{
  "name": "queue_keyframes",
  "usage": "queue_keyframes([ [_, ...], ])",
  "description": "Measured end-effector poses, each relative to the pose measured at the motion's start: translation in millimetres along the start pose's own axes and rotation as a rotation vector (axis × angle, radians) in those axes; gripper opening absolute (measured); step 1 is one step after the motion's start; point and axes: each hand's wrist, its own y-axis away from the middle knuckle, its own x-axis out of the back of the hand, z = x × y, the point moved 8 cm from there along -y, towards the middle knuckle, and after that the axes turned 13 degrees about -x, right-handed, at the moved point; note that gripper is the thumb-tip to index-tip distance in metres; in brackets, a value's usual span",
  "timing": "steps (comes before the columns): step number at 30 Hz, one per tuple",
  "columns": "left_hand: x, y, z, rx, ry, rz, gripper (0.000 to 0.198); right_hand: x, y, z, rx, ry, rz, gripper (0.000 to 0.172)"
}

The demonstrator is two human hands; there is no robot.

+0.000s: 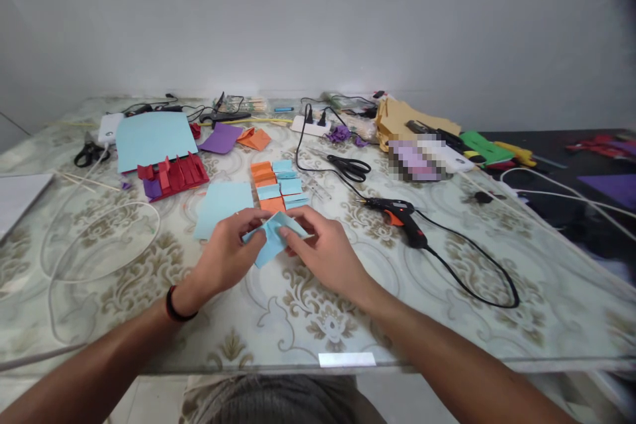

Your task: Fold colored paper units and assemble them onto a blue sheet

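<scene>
Between my two hands is a small light blue sheet of paper (271,250), partly folded and tilted above the table. My left hand (233,245) pinches its left side, the thumb pressing on its face. On the right side, my right hand (322,245) grips it with thumb and fingers. Just beyond my fingers lie folded orange paper pieces (263,175) and folded blue paper pieces (292,185) in two columns. A flat light blue sheet (226,202) lies beside my left hand, partly behind it.
A black glue gun (405,215) with a looped cord lies to the right. Black scissors (350,167) and a power strip (311,124) are behind. Folded red paper (173,175) and a large blue sheet (156,139) lie at left. A white cable (154,228) curls across the tablecloth.
</scene>
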Motion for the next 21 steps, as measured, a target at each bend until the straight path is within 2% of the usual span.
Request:
queue_keyframes([
  [3, -3.0, -1.7, -6.1, 0.060, 0.100, -0.039, 0.018, 4.8, 5.3, -12.9, 0.216, 0.164, 0.095, 0.028],
  [5, -0.5, -3.4, -7.9, 0.064, 0.097, -0.021, 0.015, 3.2, 11.6, -23.3, 0.388, 0.297, 0.106, 0.029],
  [7, 1.2, -4.6, -9.8, 0.064, 0.080, -0.010, 0.014, -0.5, 15.9, -28.5, 0.492, 0.426, 0.082, 0.029],
  [15, -4.4, -2.8, -15.7, 0.078, 0.100, -0.025, 0.013, -14.6, 11.1, -18.7, 0.504, 0.709, -0.088, 0.027],
  [21, -9.2, -0.1, -14.8, 0.057, 0.074, -0.101, 0.018, -15.9, 13.2, -20.8, 0.581, 0.796, -0.044, 0.016],
])
